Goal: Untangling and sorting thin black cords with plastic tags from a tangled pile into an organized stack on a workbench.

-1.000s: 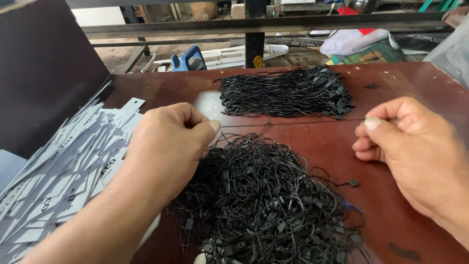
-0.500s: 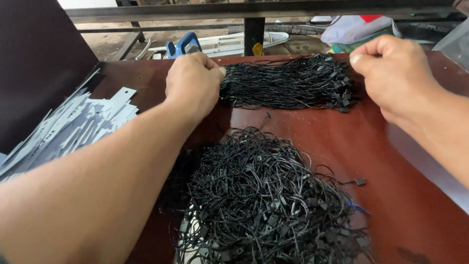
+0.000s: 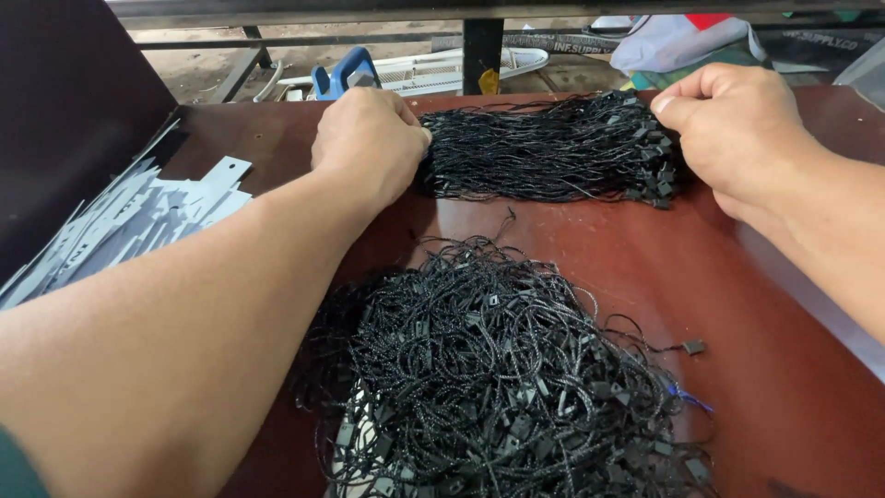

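Note:
A straightened bundle of black tag strings (image 3: 553, 152) lies across the far part of the reddish-brown table (image 3: 793, 369). My left hand (image 3: 369, 143) rests closed at the bundle's left end, fingers pinched there. My right hand (image 3: 733, 124) is closed at the bundle's right end, where the small black clasps gather. I cannot tell whether a single string runs between the two hands. Nearer to me lies a large tangled heap of black strings with clasps (image 3: 498, 378), touched by neither hand.
A fan of grey-white paper tags (image 3: 129, 221) spreads along the table's left side, against a dark panel (image 3: 64, 111). Behind the table stand a blue-handled tool (image 3: 346, 72), a black post (image 3: 481, 51) and bagged goods (image 3: 673, 41).
Both hands have moved away from me, from over the tangled heap to the two ends of the far bundle. The view has tilted down a little.

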